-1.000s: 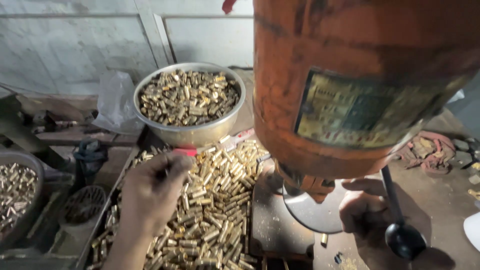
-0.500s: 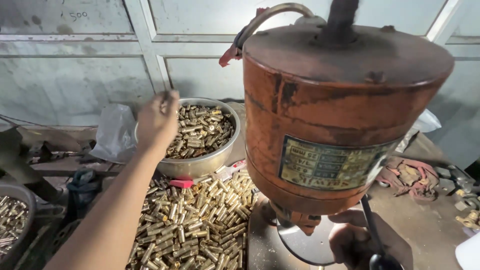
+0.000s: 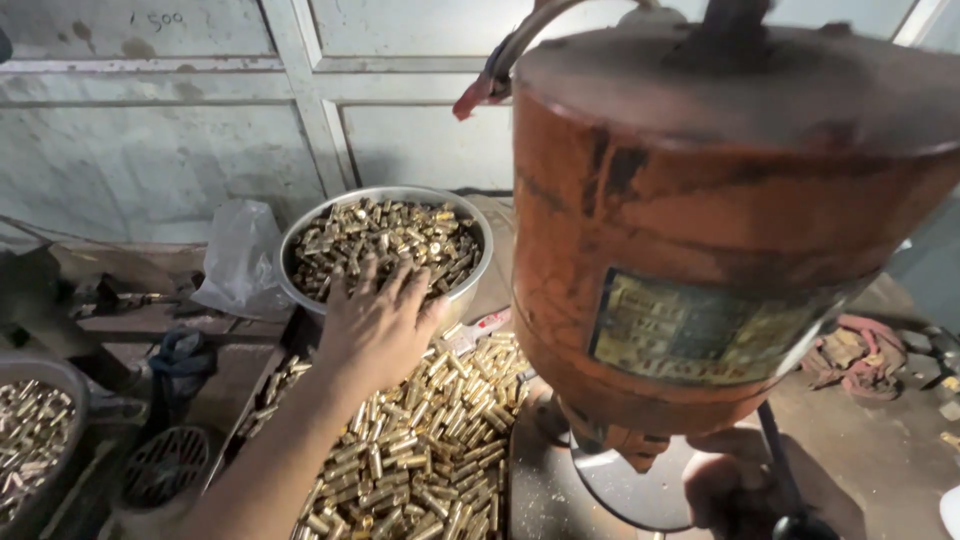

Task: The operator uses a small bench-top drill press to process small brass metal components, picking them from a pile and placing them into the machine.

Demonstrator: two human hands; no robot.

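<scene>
Lowered from above the steel bowl point(image 3: 385, 200), the left hand point(image 3: 375, 325) now rests at its near rim, fingers point(image 3: 372, 275) spread wide on the brass casings point(image 3: 385, 240), holding nothing. Right hand point(image 3: 725, 490) sits under the orange machine point(image 3: 700, 240); its grip cannot be told.
</scene>
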